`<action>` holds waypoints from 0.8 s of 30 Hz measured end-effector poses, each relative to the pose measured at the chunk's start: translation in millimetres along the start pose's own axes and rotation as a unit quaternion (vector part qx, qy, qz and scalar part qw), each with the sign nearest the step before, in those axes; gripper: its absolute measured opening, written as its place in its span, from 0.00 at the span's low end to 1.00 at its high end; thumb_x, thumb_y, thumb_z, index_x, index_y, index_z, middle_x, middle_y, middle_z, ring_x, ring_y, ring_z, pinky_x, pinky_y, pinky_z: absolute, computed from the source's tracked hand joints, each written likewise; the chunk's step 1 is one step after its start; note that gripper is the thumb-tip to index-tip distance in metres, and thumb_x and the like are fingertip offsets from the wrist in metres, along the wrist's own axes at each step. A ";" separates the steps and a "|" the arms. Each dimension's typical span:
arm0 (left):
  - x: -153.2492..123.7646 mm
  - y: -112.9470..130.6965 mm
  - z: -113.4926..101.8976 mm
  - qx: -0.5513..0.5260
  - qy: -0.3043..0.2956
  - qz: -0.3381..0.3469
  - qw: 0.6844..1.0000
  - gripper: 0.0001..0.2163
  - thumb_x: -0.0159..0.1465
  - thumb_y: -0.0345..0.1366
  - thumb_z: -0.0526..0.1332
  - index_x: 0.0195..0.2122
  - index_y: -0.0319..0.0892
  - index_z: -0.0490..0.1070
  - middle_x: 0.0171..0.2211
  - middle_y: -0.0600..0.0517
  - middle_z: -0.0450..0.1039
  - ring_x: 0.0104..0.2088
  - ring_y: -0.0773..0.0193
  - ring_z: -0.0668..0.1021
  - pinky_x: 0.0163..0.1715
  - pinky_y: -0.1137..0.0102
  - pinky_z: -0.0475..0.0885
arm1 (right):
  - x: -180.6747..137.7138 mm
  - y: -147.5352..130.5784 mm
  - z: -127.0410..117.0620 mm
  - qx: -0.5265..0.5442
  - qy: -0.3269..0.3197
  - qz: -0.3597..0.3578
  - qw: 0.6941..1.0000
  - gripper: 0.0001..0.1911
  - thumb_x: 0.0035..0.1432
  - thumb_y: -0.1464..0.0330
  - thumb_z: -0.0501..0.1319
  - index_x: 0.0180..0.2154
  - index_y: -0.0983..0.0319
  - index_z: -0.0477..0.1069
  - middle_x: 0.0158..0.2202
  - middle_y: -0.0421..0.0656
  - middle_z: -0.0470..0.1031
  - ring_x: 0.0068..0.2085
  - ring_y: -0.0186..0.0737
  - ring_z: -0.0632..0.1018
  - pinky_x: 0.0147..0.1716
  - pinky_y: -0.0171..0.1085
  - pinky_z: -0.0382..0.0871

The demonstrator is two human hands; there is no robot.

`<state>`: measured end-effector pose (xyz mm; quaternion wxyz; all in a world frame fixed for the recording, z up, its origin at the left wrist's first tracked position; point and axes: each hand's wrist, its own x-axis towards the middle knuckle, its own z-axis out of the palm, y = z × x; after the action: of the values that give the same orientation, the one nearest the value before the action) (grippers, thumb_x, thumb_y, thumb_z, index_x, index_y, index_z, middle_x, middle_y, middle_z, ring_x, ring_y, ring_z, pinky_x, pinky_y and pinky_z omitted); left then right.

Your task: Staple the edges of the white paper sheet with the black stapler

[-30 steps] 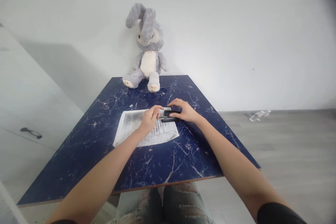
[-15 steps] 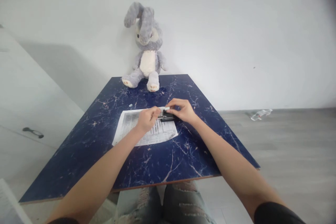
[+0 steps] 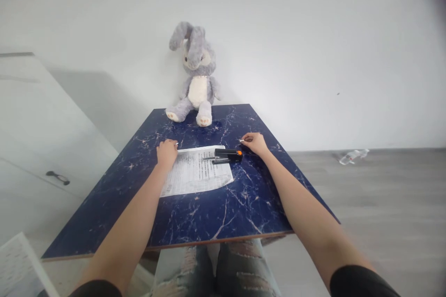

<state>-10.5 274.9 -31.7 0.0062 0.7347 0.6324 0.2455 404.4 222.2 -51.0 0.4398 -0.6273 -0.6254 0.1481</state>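
Observation:
A black stapler (image 3: 228, 153) with an orange rear end lies on the right part of a printed sheet of paper (image 3: 195, 178), its rear reaching past the sheet. A thin metal part sticks out of its front toward the left. My left hand (image 3: 167, 154) is at the sheet's upper left corner, fingers closed at a small white piece (image 3: 177, 144). Right of the stapler and a little beyond it, my right hand (image 3: 255, 143) pinches another small white piece (image 3: 241, 140). Both pieces are too small to name.
A grey plush rabbit (image 3: 198, 74) sits at the back of the blue marbled table (image 3: 209, 222), against the wall. On the left stands a white cabinet with a dark handle (image 3: 57, 177). Clear plastic packaging (image 3: 352, 157) lies on the floor to the right.
My hands have moved apart from the stapler, leaving it lying on the paper. The left went left to the small white piece on the table; the right moved right, still pinching its piece.

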 end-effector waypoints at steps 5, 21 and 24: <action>5.8 3.3 -0.8 -0.019 0.019 0.004 1.000 0.10 0.68 0.30 0.58 0.44 0.38 0.80 0.46 0.37 0.79 0.49 0.45 0.80 0.51 0.55 0.73 | 4.8 8.1 5.5 -0.035 0.021 0.013 0.999 0.07 0.52 0.63 0.69 0.30 0.60 0.81 0.32 0.45 0.82 0.34 0.44 0.80 0.42 0.42 0.76; -36.8 86.8 -2.6 -0.288 -0.100 0.233 0.923 0.08 0.70 0.36 0.63 0.49 0.45 0.78 0.39 0.51 0.83 0.40 0.59 0.83 0.44 0.66 0.74 | -31.0 -79.9 13.5 0.101 -0.164 -0.287 0.938 0.20 0.68 0.53 0.63 0.52 0.59 0.75 0.48 0.47 0.74 0.39 0.41 0.76 0.40 0.42 0.74; -38.2 87.2 2.1 -0.302 -0.121 0.249 0.912 0.10 0.70 0.35 0.64 0.51 0.46 0.77 0.42 0.51 0.83 0.44 0.59 0.83 0.46 0.67 0.74 | -32.6 -80.7 16.7 0.084 -0.197 -0.312 0.926 0.22 0.66 0.51 0.65 0.52 0.59 0.75 0.48 0.48 0.74 0.41 0.43 0.75 0.43 0.43 0.73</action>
<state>68.1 222.5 -19.2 0.2427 0.8552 0.3196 0.3279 333.6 184.9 -12.9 0.3829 -0.3197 -0.8486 0.1763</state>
